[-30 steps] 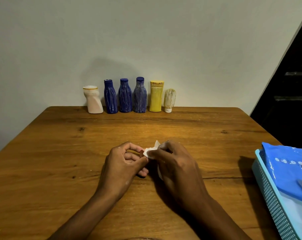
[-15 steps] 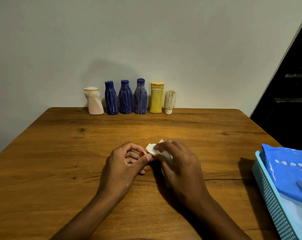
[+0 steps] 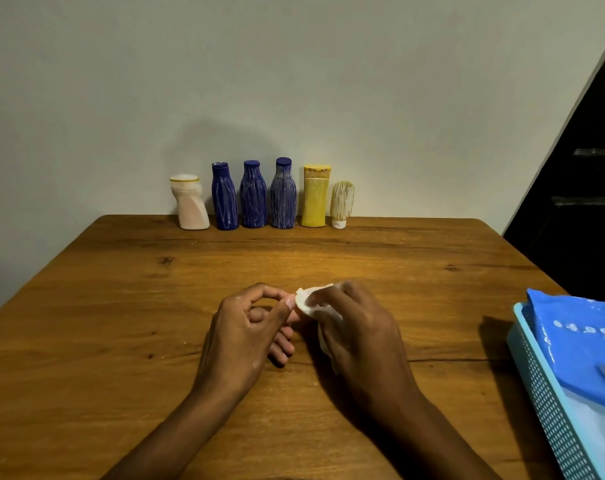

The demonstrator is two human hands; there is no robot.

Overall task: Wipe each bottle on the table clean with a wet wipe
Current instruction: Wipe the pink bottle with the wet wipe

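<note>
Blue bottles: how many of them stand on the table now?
3. They stand side by side in the row at the table's far edge by the wall: the left blue bottle, the middle blue bottle and the right blue bottle. None seems hidden.

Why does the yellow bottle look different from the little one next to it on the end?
The yellow bottle is taller and flat-topped with a wide cap up; the small cream bottle is shorter, rounded on top, and stands on its white cap. The yellow one is bright, the small one pale. Both stand upright by the wall, streaked with white.
</note>
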